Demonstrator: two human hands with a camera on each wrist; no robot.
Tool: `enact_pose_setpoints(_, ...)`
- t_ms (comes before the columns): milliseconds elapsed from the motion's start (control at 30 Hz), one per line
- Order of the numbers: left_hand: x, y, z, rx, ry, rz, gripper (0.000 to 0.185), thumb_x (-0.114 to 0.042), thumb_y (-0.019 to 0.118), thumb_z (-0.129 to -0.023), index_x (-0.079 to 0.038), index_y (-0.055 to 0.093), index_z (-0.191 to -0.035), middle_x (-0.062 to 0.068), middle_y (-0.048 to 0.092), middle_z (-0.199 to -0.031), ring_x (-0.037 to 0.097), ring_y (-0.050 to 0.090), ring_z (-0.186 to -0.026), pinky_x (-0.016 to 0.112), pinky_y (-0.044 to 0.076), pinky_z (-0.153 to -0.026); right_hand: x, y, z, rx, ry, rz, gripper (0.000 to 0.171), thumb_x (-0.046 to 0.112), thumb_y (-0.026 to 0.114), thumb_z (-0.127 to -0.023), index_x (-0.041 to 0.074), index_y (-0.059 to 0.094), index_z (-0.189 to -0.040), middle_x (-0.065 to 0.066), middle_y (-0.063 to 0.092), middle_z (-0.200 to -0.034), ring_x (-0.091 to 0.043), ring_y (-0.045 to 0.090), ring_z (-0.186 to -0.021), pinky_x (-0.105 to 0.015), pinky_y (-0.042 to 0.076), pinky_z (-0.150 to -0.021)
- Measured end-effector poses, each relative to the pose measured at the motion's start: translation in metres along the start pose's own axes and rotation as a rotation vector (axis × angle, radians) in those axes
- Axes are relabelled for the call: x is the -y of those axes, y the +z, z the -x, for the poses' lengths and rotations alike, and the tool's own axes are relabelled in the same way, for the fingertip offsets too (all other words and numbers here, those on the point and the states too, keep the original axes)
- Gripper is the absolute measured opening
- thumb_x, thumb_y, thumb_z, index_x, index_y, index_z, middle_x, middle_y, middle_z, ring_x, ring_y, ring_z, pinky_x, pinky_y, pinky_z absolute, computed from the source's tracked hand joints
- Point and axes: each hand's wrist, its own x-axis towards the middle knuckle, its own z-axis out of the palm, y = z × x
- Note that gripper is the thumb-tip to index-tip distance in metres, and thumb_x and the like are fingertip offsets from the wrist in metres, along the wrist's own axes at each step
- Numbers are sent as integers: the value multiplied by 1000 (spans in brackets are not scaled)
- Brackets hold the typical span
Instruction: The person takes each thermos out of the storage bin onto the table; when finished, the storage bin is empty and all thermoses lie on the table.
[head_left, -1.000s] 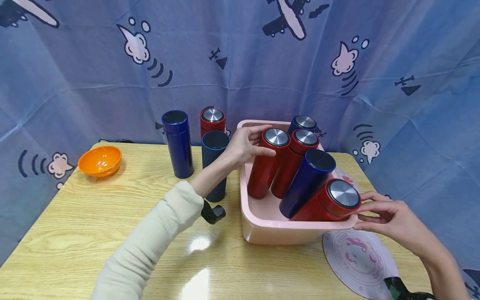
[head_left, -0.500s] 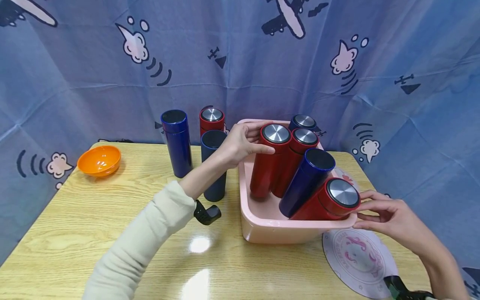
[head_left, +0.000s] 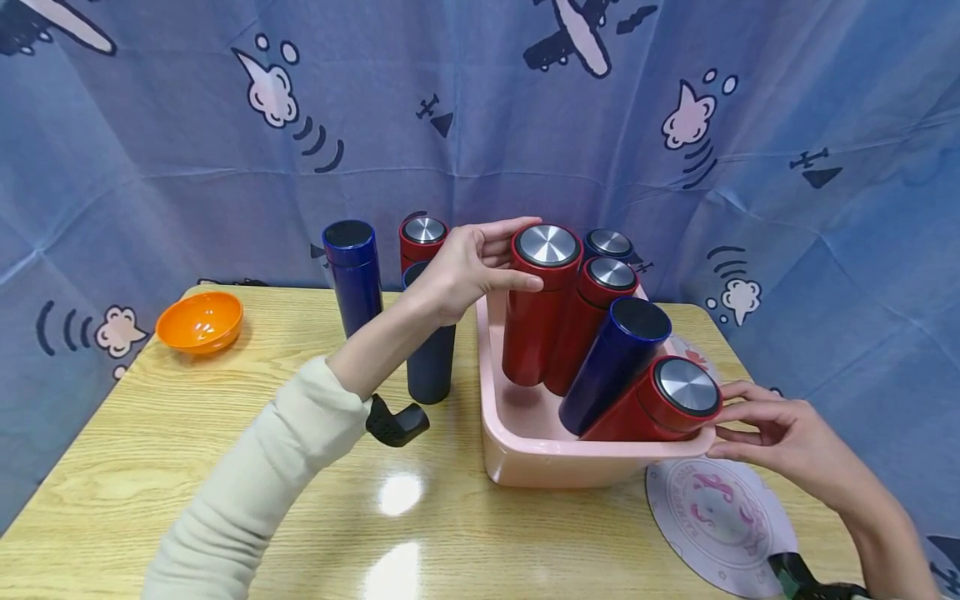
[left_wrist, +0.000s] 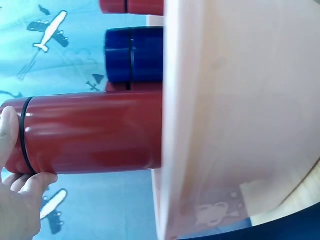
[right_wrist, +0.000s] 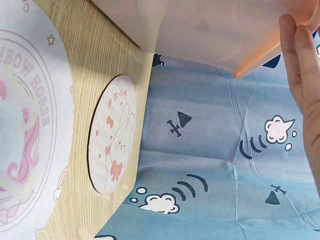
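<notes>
**Red flask held by its cap end above the pink tub**

Red metal fills the left hand (head_left: 461,271): its thumb and fingers are curled round the top of a red flask (head_left: 538,308), just under the steel lid, and the flask stands upright with its base above the floor of the pink tub (head_left: 525,454). The left wrist view shows the same flask (left_wrist: 92,132) lying across the frame, thumb above and fingers below its black seam, with the tub wall (left_wrist: 225,115) beside it.

Touching that flask on its right leans a second red flask (head_left: 581,329), then a dark blue flask (head_left: 611,367) tilted further, then a third red flask (head_left: 656,404) lying almost flat with its lid over the tub's near right corner. A blue flask with a steel lid (head_left: 607,244) stands at the back of the tub.

The right hand (head_left: 780,437) holds nothing; its straight fingers rest against the tub's rim at that corner, next to the low red flask's lid. In the right wrist view the fingertips (right_wrist: 295,55) lie along the tub's edge.

Left of the tub, on the wooden table (head_left: 187,433), stand a tall blue flask (head_left: 355,279), a grey-blue flask (head_left: 431,358) and, behind them, a red flask with a steel lid (head_left: 423,237). An orange bowl (head_left: 198,321) sits near the table's far left corner. A round printed mat (head_left: 716,521) lies under the tub's near right corner, and a smaller rabbit coaster (right_wrist: 112,135) beyond it.
</notes>
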Motion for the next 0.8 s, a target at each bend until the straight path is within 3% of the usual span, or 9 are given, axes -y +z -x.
enact_pose_setpoints(433,-38,-12,10,40,45,-15,66,14,68,-80,-4,48,-140,17,61,-126,20,61,-114,30,50,-95,0,-1,0,8,4,-26,39,-30,63,-70,-14,65,-105,-10,55,-116,-10,54,-108,-20,56,-73)
enact_pose_setpoints(800,-48,-14,12,103,43,-86,62,9,66,-85,-4,45,-142,15,61,-128,17,60,-115,29,47,-97,0,0,1,10,27,2,39,-29,63,-72,-13,65,-107,-6,57,-117,-9,53,-108,-21,56,-72)
